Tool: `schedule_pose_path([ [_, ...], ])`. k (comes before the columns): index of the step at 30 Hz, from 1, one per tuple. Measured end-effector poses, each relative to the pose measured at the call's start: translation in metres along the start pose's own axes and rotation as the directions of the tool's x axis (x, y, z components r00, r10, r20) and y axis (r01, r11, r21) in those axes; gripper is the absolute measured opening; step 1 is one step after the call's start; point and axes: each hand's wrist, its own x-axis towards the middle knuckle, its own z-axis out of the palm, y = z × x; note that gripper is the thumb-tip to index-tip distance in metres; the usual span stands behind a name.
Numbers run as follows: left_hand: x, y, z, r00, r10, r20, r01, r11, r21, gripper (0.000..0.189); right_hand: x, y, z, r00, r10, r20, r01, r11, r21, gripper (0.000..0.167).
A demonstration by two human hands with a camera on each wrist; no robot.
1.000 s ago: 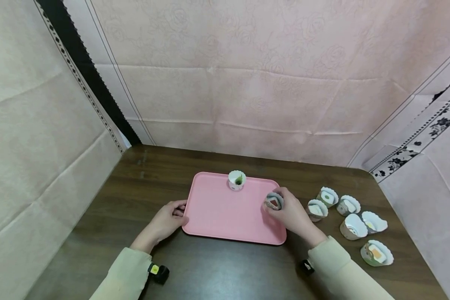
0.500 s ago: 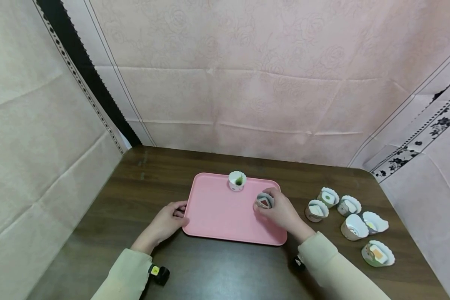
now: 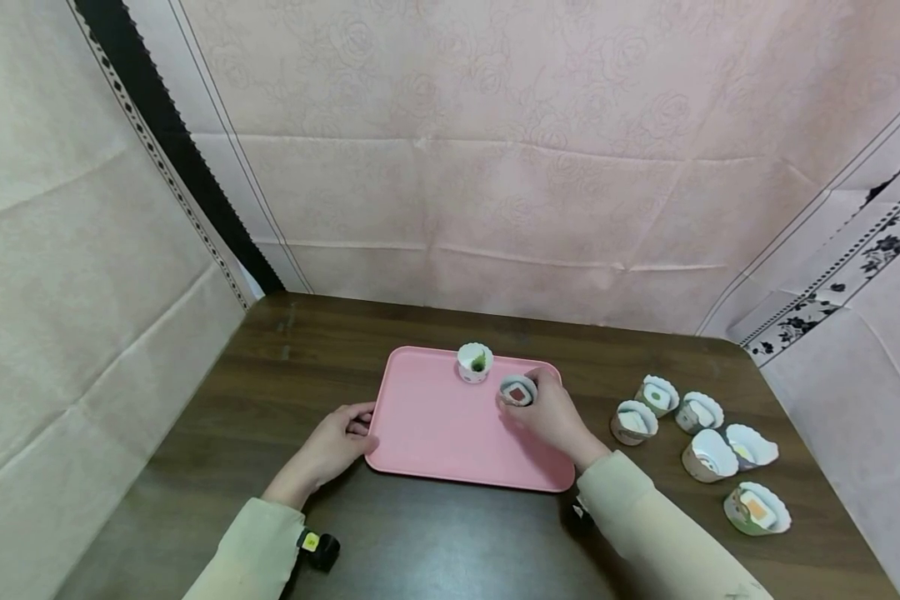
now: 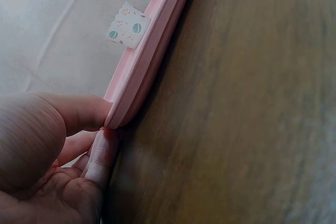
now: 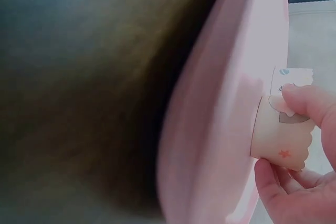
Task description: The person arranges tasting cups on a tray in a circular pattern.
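Observation:
A pink rectangular tray (image 3: pixel 435 429) lies on the table. At its left edge my left hand (image 3: pixel 333 446) pinches the rim, thumb on one side and fingers beneath, as the left wrist view shows. Over the right part of the tray, my right hand (image 3: pixel 555 417) grips a paper baking cup (image 5: pixel 281 135) between thumb and fingers. That cup has a scalloped rim and a small reddish-brown, pale-edged piece (image 3: pixel 517 395) inside. Near the tray's far edge stands a white paper cup (image 3: pixel 471 368) with a green piece in it; its patterned side (image 4: pixel 127 27) shows in the left wrist view.
Several more scalloped paper cups stand on the dark wooden table (image 3: pixel 465 550) right of the tray, the nearest cup (image 3: pixel 757 510) holding a white and orange piece. One cup (image 3: pixel 752 446) leans over beside its neighbour. Pale cloth (image 3: pixel 450 167) hangs behind the table.
My right hand has moved left over the tray with its paper cup, which has turned so its inside faces up more. My left hand has stayed at the tray's edge.

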Motion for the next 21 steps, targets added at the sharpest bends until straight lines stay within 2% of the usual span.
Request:
schedule_pose_path([
  [4,-0.001,0.0,0.0,1.0,0.005,-0.001,-0.005,1.0,-0.001,0.055,0.007,-0.002,0.002,1.0,0.005,-0.013,-0.005,0.999,0.031,0.048],
  [10,0.0,-0.001,0.0,1.0,0.004,0.0,-0.004,1.0,-0.001,0.055,0.017,-0.005,0.004,0.996,-0.081,-0.04,0.083,0.994,0.065,0.036],
  [14,0.0,-0.001,0.0,1.0,-0.003,-0.004,0.003,1.0,0.0,0.055,0.021,-0.005,0.007,0.993,-0.105,-0.061,0.108,0.993,0.056,0.039],
  [21,0.0,0.0,0.0,1.0,-0.002,-0.003,0.002,1.0,0.007,0.056,0.024,-0.005,0.009,0.996,-0.057,-0.066,0.059,0.998,0.025,0.045],
])
